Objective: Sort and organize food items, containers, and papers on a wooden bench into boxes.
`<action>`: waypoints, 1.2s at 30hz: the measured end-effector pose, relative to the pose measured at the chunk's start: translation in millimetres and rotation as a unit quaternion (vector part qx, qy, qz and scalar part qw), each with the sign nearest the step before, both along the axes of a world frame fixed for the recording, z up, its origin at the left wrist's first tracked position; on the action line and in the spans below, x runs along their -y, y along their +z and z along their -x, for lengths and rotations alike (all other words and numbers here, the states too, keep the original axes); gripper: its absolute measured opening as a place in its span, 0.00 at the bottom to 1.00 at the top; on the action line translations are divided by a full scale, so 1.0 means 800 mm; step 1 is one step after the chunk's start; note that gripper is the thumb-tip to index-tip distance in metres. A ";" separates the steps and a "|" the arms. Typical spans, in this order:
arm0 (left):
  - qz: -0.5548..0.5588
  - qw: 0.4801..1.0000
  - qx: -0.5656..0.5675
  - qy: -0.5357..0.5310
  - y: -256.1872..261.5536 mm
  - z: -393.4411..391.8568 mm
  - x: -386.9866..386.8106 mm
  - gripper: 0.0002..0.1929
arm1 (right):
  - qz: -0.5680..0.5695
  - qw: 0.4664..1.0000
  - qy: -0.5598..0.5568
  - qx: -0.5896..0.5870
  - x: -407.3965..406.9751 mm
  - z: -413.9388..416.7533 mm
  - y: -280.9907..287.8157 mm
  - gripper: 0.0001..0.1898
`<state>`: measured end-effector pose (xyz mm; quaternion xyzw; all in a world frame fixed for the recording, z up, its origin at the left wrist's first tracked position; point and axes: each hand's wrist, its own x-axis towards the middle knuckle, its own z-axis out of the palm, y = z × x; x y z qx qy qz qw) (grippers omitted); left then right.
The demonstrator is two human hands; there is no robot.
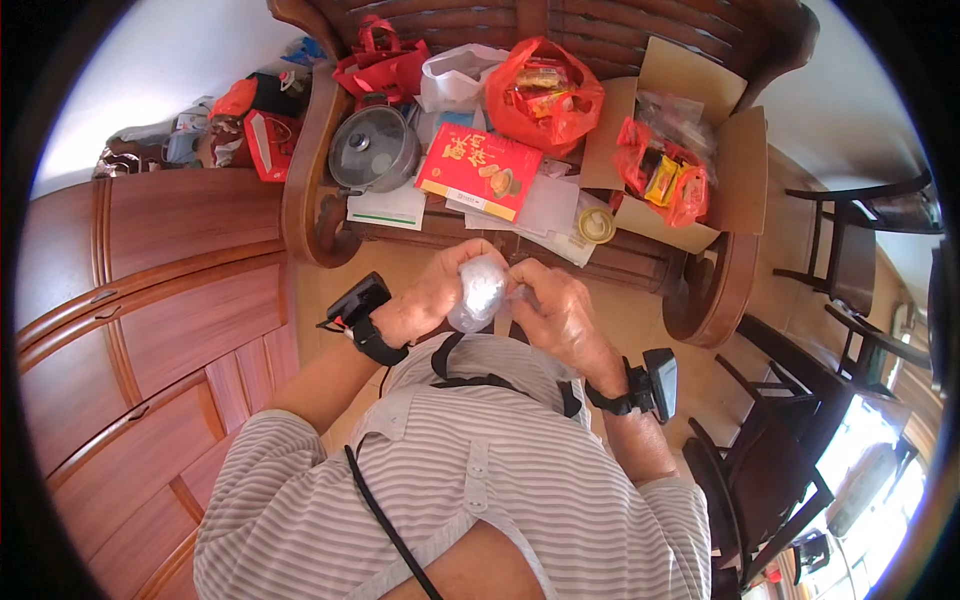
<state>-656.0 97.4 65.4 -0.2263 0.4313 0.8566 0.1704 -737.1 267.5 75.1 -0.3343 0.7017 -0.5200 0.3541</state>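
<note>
In front of my chest I hold a shiny, rounded bundle of clear plastic point(478, 298). My left hand point(435, 294) grips it from the left side, fingers curled over its top. At its right edge, the fingertips of my right hand point(551, 304) pinch a bit of the thin plastic. What the plastic wraps, if anything, cannot be made out. Beyond my hands, a red pastry box point(480, 171) lies on the seat of a carved wooden bench point(630, 262). A round gold-rimmed tin or lid point(596, 225) sits at the seat's front edge.
On the bench stand a glass-lidded pot point(375, 148), a red plastic bag of packets point(546, 94), a white bag point(459, 75), a red gift bag point(381, 64) and an open cardboard box point(739, 172). Wooden cabinets point(195, 300) flank the left; dark chairs point(772, 450) stand right.
</note>
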 end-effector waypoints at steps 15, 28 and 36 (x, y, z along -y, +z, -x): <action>0.171 0.970 0.084 0.148 -0.028 -0.024 -0.019 0.10 | -0.020 0.949 -0.080 -0.305 0.022 -0.026 -0.018 0.07; 0.075 0.982 0.086 0.150 -0.016 -0.027 -0.024 0.14 | 0.024 0.961 -0.194 -0.194 0.034 -0.018 -0.059 0.05; -0.178 0.978 0.085 0.069 -0.013 -0.040 0.007 0.16 | 0.037 0.987 -0.157 -0.013 0.033 -0.017 -0.057 0.09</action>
